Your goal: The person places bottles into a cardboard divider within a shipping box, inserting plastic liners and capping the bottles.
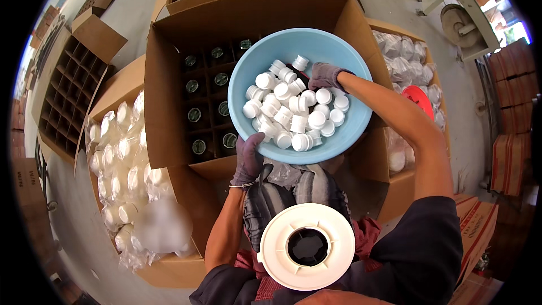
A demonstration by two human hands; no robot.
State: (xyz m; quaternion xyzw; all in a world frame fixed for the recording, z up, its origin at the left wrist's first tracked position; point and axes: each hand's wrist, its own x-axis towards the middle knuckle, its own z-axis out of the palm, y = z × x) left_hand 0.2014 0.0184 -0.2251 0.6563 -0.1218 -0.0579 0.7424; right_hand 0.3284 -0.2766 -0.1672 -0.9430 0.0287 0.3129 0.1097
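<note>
White caps in blue basin, right hand with fingertips indistinct.

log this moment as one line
left hand: gripping blue basin; right hand: inside basin, beside white caps; bottles: in divided carton

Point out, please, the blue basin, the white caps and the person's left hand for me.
Blue basin point(307, 42): head view, on its bare far inner wall.
White caps point(284, 114): head view, on one near the pile's middle.
Left hand point(248, 159): head view, on the back of its glove.
</note>
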